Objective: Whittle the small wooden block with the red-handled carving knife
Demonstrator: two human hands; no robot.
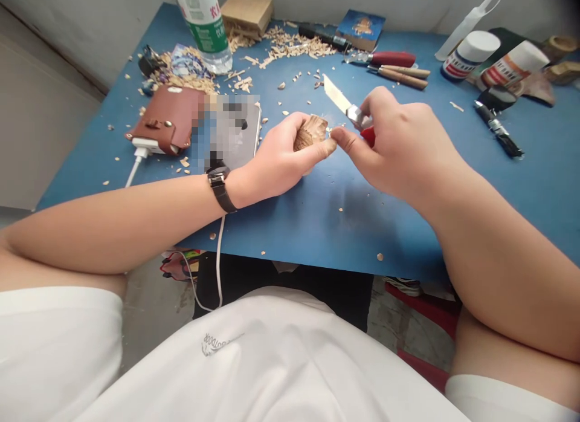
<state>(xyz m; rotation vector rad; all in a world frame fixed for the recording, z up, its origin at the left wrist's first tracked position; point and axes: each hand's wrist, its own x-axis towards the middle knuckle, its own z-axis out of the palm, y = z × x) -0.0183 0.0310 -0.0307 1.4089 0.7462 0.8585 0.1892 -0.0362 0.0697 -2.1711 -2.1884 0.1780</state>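
Left hand (276,162) wrapped around a small carved wood piece (310,132), grip closed on it, thumb laid along its near side; held just above the middle of the blue tabletop (317,216). Right hand (399,144) closed on the red handle of a carving knife (347,107), blade angled up and away toward the far edge, index finger tip touching the left thumb beside the wood

Likely trouble: left thumb sitting right beside the blade's heel, so a slip on hard grain could run steel into the thumb or fingertip. Small piece held only by fingers, liable to twist or pop out under push and drop off the near edge. Also possible: too deep a bite, splitting off carved detail. White charging cable (136,168) hanging over the near-left edge by the left forearm, easy to snag, dragging the phone (235,132) and brown leather case (170,116)

Containers: clear plastic bottle (203,23) with green label at the far-left, contents not clear to see. Two white-capped jars (469,53) near the far-right corner, closed, contents hidden. Cardboard box (247,11) at the far edge, closed, wood shavings (290,44) scattered beside it. Spare wooden-handled tools (399,71) lying toward the far-right
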